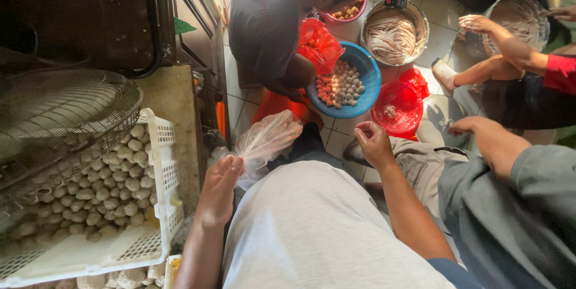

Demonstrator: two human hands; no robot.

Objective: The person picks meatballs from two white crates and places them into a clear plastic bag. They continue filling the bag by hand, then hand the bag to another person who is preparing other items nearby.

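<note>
Beside crate (157, 229) of pale balls (90, 193), left hand (219, 190) pinches crinkly clear bag (267, 139) (thin, empty); right hand (373, 144) loosely curled, holding nothing.

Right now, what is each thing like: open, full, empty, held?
Left hand: pinching the clear plastic bag.
Clear plastic bag: held up, looks empty.
Right hand: loosely curled, holding nothing visible.
White slotted plastic crate: partly filled with pale round balls.
Blue round plastic basin: open, holding balls.
Red plastic bag: lying open on the floor.
</note>
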